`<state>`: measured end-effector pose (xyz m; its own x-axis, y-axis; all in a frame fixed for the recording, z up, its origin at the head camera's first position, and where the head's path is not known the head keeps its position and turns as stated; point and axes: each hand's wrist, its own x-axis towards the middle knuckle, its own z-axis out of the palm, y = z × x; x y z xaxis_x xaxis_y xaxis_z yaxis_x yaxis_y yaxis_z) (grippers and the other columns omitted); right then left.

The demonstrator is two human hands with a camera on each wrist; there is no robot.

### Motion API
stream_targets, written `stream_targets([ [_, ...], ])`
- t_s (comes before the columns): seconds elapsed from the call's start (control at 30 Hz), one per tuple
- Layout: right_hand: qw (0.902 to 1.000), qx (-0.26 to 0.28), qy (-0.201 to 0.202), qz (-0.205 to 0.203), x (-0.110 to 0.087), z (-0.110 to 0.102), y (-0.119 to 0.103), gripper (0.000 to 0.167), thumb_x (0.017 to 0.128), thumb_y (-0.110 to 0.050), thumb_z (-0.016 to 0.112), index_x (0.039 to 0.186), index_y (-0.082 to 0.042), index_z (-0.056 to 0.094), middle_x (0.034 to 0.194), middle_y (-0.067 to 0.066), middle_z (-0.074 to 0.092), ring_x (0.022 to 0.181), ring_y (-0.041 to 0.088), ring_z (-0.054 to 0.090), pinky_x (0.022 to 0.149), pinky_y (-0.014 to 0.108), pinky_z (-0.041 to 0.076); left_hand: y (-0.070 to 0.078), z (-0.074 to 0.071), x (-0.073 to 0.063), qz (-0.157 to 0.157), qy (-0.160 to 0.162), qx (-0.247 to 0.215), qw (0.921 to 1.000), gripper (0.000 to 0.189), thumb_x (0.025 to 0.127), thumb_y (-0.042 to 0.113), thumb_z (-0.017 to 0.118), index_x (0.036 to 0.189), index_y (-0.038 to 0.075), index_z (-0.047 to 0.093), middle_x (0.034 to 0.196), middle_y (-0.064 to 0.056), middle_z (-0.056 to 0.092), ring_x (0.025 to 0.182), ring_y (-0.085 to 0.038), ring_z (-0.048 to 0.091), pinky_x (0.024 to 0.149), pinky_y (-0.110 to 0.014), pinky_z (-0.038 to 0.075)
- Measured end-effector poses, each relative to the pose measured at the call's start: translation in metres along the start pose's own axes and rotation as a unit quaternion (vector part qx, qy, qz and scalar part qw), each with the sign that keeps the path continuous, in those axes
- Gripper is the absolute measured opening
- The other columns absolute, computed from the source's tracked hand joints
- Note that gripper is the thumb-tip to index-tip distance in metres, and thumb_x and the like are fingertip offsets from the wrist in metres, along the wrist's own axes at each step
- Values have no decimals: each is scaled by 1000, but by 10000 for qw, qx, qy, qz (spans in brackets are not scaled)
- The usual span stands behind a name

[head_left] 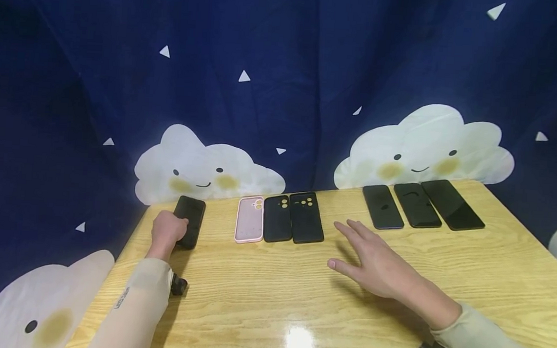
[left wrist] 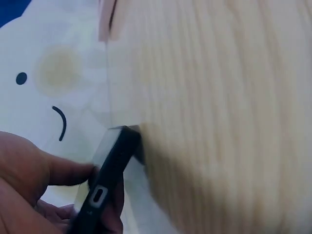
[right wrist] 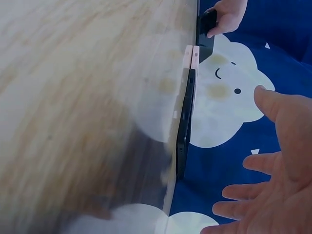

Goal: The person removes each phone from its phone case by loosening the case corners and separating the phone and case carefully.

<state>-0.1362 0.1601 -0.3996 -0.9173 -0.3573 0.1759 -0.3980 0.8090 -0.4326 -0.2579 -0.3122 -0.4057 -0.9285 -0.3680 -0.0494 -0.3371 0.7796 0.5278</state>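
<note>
At the table's far left, my left hand (head_left: 167,233) grips a dark phone (head_left: 193,216) by its side. The left wrist view shows the thumb on its face, fingers behind, and a charging port in its black edge (left wrist: 117,161). It is tilted there, with its far end near the tabletop. My right hand (head_left: 380,263) hovers over the table with fingers spread, holding nothing. Between the hands lie a pink phone case (head_left: 249,220) and two black phone cases, one smaller (head_left: 276,224) and one larger (head_left: 307,223), side by side.
Three dark phones, the left one (head_left: 383,208), the middle one (head_left: 416,204) and the larger right one (head_left: 452,206), lie in a row at the back right of the wooden table (head_left: 251,300). A blue curtain (head_left: 286,47) with clouds hangs behind the back edge.
</note>
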Motion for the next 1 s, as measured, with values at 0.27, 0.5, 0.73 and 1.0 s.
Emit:
stream_targets([
  [0.27, 10000, 56, -38, 67, 4, -3, 1, 87, 96, -70, 56, 162, -19, 33, 165, 23, 29, 147, 47, 36, 113, 66, 36, 13, 1, -9, 64, 382, -770, 9963, 44, 103, 21, 50, 135, -11, 56, 132, -33, 58, 122, -50, 55, 101, -60, 45],
  [0.5, 9997, 160, -89, 134, 6, -5, 3, 87, 96, -68, 57, 163, -19, 31, 166, 23, 27, 149, 47, 33, 113, 67, 35, 32, 0, -25, 147, 494, -1438, 9883, 47, 105, 21, 51, 142, -9, 50, 138, -32, 54, 128, -48, 51, 108, -58, 42],
  [0.73, 9998, 136, -73, 153, 9, -7, 3, 89, 96, -72, 53, 163, -19, 30, 167, 22, 26, 148, 47, 34, 112, 67, 36, 51, 1, -39, 147, 236, -2113, 9770, 43, 105, 18, 55, 139, -8, 53, 130, -28, 57, 121, -42, 57, 104, -54, 48],
  [1.0, 9997, 137, -73, 177, 11, -8, 3, 89, 96, -71, 54, 164, -20, 29, 167, 22, 26, 150, 47, 31, 113, 68, 35, 72, 10, -53, 57, -81, -2961, 9551, 40, 103, 15, 59, 135, -9, 55, 125, -28, 64, 110, -38, 66, 95, -49, 54],
])
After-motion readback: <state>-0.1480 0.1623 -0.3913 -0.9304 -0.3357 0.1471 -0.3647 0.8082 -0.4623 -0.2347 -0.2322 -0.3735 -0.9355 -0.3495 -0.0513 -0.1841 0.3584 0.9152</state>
